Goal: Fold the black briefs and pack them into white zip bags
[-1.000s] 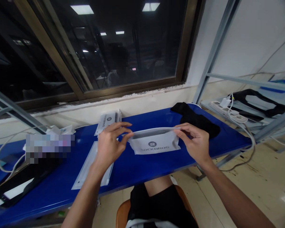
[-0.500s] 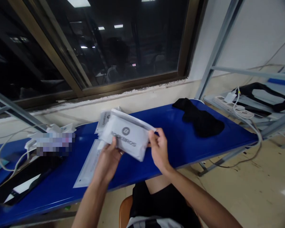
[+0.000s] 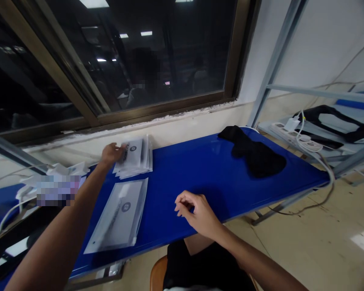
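left hand (image 3: 111, 153) — at pouch stack (image 3: 135, 155), grasp unclear | right hand (image 3: 200, 214) — fingers (image 3: 186, 196) loose, empty above table (image 3: 176, 169)

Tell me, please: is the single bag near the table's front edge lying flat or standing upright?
Lying flat: the single bag spreads out on the blue table, its round logo facing up.

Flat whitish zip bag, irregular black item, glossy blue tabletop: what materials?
Flat whitish zip bag: probably frosted plastic film; translucent, faint sheen.
Irregular black item: likely soft fabric, matte; slumped outline, little shine.
Glossy blue tabletop: smooth, perhaps plastic-covered or painted; highlights show gloss, core unclear.
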{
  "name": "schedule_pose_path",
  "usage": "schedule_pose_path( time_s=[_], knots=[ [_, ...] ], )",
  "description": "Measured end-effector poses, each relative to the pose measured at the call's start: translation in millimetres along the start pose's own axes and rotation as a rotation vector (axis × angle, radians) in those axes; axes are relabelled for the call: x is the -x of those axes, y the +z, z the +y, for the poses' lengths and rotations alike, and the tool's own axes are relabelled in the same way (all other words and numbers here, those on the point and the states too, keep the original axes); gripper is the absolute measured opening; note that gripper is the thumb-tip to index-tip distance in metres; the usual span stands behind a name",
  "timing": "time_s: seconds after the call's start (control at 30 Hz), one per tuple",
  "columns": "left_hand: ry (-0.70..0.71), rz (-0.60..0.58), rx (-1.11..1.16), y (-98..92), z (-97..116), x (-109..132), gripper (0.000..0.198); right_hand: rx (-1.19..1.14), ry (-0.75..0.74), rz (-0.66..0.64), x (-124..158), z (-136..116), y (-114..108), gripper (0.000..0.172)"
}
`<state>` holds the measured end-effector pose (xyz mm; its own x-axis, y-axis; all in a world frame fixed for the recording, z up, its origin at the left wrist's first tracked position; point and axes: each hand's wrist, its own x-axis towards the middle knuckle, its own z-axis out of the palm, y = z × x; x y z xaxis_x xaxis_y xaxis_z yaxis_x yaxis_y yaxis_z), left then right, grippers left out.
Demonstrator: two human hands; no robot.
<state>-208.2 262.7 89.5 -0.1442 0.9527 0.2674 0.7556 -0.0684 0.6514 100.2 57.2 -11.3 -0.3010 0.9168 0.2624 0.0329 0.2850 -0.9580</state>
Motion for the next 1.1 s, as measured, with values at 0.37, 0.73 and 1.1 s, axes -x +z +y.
schedule_pose_path(
  time_s=[0.37, 0.73, 1.1],
  knots=[
    [-0.139, -0.201, -0.587, 46.1, 9, 6, 0.084, 0.019, -0.007, -0.003, 0, -5, -2, 0.007],
    [-0.169, -0.145, -0.494, 64.4, -4, 10, 0.087, 0.238, 0.096, -0.106, -41, 0, -60, 0.022],
    [0.137, 0.329, -0.299, 30.2, 38, 25, 0.070, 1.244, 0.294, 0.274, -160, 10, -244, 0.037]
  ],
)
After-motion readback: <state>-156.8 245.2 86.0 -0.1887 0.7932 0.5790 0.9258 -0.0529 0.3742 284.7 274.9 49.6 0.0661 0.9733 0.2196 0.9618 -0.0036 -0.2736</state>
